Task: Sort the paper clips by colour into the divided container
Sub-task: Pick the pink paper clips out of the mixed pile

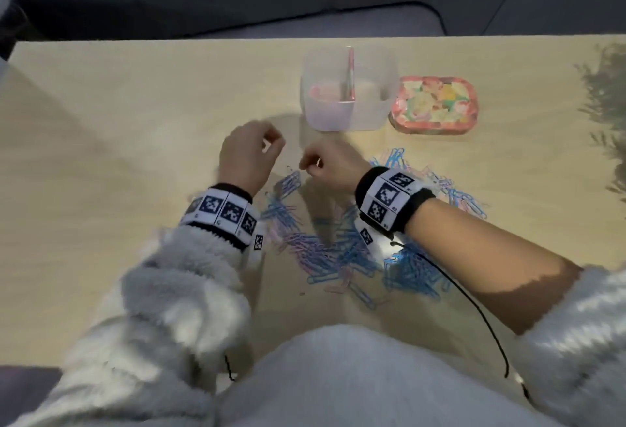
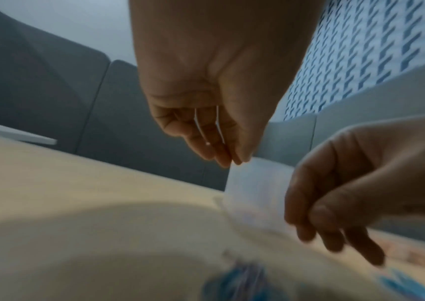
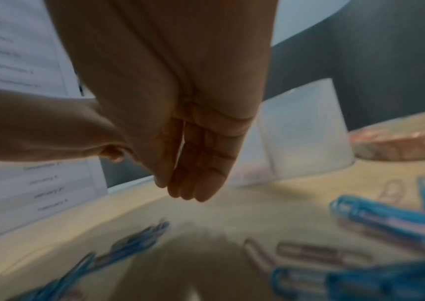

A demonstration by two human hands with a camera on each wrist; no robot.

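A loose heap of blue and pink paper clips (image 1: 338, 250) lies on the wooden table in front of me. Behind it stands the translucent divided container (image 1: 389, 64), with pink clips (image 1: 325, 91) in its left compartment. My left hand (image 1: 250, 155) hovers near the container's front left, fingers curled round a few pale clips (image 2: 196, 122). My right hand (image 1: 325, 164) is close beside it, above the heap's far edge. Its thumb lies against its fingers (image 3: 190, 179). Motion blur hides whether anything is pinched there. Blue clips (image 3: 376, 211) and pink clips (image 3: 322, 254) lie under the right hand.
A pink patterned lid (image 1: 435, 104) lies right of the container. The table's far edge (image 1: 237, 41) runs just behind it, with dark seating beyond. A printed sheet (image 3: 25, 61) shows at the left of the right wrist view. A cable (image 1: 474, 304) trails from my right wrist.
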